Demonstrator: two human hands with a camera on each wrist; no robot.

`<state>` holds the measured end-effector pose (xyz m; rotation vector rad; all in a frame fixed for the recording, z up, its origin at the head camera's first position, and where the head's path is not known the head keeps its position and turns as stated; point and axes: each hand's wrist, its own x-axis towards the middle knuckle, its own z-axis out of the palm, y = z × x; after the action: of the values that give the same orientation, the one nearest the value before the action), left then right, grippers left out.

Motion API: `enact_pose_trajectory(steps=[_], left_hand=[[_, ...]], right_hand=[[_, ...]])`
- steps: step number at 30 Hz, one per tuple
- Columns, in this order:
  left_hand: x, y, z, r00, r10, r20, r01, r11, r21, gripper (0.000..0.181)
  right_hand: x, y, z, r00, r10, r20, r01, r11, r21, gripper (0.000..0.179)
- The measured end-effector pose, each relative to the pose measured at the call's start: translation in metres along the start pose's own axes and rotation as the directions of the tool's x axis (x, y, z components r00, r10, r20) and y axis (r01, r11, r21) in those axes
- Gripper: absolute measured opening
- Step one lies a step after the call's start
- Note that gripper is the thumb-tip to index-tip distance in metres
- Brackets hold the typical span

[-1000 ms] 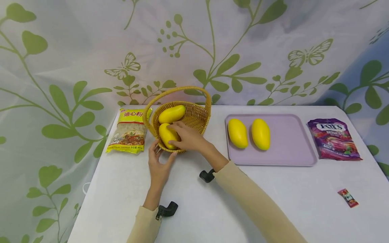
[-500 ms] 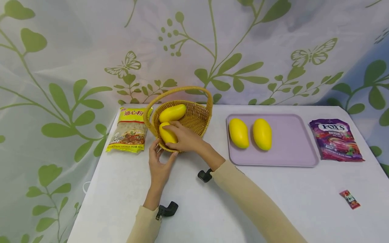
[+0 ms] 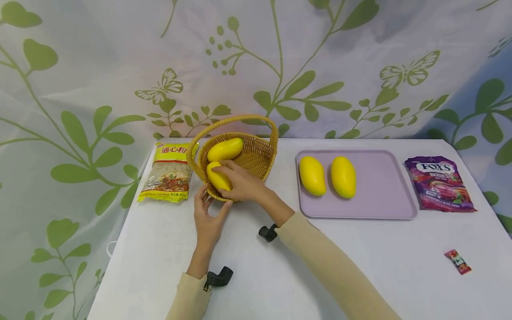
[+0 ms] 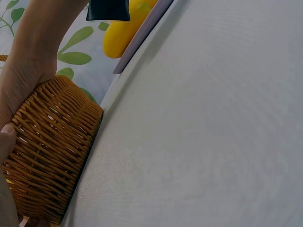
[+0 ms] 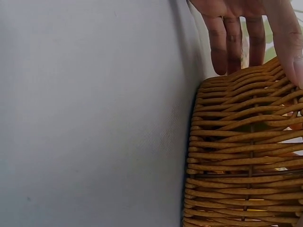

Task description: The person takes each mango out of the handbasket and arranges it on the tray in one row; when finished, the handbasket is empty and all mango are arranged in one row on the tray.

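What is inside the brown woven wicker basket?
A far yellow oval mango and a near yellow oval mango, which the right hand partly covers. Anything beneath them is hidden.

On the white tabletop, the left hand holds the near left side of a tan woven wicker basket with an arched handle. The right hand reaches inside, its fingers on a smooth yellow oval mango; a second yellow mango lies behind it. Just left of the basket lies a yellow printed plastic food packet. To the right, a pale purple rectangular tray bears two yellow mangoes side by side, apart. Beyond it lie a shiny purple FOX'S bag and, nearer the person, a small red wrapped sweet.
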<state>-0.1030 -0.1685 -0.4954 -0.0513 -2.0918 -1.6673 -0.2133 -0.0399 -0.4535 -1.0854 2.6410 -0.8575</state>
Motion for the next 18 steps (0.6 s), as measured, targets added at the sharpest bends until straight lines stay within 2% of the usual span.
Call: enact_pose_trajectory(steps=[18], left_hand=[[-0.0007,-0.0012,0.0001,1.0,0.022,0.004,-0.023,1.0,0.02,0.072]], right_hand=[[-0.0021,-0.0021,0.0,0.999,-0.007,-0.035,0.007,1.0,-0.004,0.063]])
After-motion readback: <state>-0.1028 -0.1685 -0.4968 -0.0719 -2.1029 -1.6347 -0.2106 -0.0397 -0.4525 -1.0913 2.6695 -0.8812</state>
